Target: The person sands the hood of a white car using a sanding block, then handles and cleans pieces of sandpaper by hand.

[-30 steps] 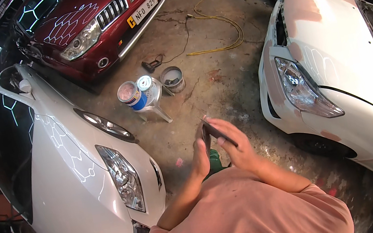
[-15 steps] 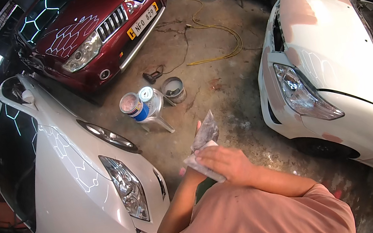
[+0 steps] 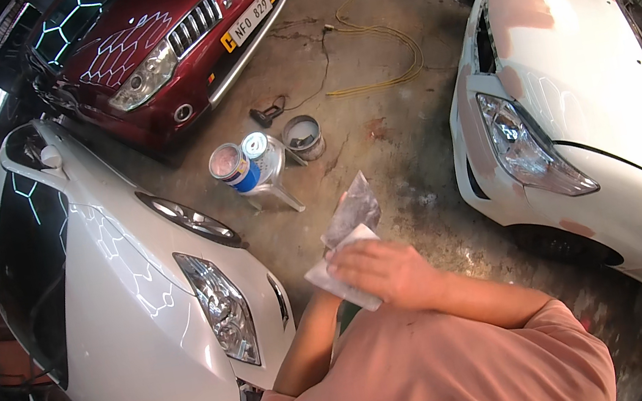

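Observation:
In front of my chest both hands are together around dusty, thin sheet material that looks like sandpaper. My right hand (image 3: pixel 387 271) lies palm down, fingers close together, over a pale folded piece (image 3: pixel 342 289). Beyond its fingers a dusty grey sheet (image 3: pixel 355 206) sticks up to a pointed corner. Whether the two pieces are one folded sheet I cannot tell. My left hand (image 3: pixel 322 296) is beneath, supporting them from below; most of its fingers are hidden by the sheets and the right hand.
A white car (image 3: pixel 144 317) stands at left, a dark red vehicle (image 3: pixel 140 52) at far left. On the right is a white car with pinkish patches (image 3: pixel 565 71). Paint cans (image 3: pixel 231 169) sit on a small stool (image 3: pixel 274 176) beside a bucket (image 3: pixel 303 137). A yellow cord (image 3: pixel 378 87) crosses the floor.
My right hand has slid slightly left and down over the pale piece. The grey sheet's raised part shows a little higher and wider. The whole view has shifted slightly.

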Demonstrator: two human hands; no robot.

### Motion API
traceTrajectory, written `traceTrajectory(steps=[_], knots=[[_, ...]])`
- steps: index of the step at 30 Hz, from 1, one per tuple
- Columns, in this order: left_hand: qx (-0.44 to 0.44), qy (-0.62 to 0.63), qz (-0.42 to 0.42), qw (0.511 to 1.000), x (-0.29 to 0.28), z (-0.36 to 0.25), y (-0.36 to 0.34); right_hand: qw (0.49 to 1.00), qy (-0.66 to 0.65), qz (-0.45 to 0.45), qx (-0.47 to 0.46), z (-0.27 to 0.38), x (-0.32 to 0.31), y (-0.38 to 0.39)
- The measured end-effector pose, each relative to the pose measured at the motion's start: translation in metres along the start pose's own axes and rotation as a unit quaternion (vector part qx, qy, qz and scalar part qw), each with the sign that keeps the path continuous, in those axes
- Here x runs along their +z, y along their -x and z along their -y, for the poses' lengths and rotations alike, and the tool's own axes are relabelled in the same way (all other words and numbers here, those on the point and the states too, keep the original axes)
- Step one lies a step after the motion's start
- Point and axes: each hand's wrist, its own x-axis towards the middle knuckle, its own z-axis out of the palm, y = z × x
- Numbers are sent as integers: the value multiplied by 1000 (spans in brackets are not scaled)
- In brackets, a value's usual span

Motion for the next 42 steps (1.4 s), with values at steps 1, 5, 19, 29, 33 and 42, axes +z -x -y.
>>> traceTrajectory(steps=[1, 5, 19, 29, 33, 42], knots=[[27, -44, 6, 999, 2, 13, -1, 1000, 5, -5, 23, -6, 2, 1], [-116, 249, -45, 960, 11, -26, -12, 991, 39, -32, 123, -30, 7, 0], [-125, 75, -26, 989, 13, -11, 5, 975, -12, -83, 205, -40, 25, 13], [-78, 109, -68, 989, 20, -23, -11, 972, -63, -98, 204, -19, 21, 11], [-57, 92, -87, 990, 18, -17, -14, 966, -75, -141, 203, -27, 31, 10], [-248, 487, -125, 828, -7, -40, 11, 918, -196, -193, 284, -67, 1, 27]])
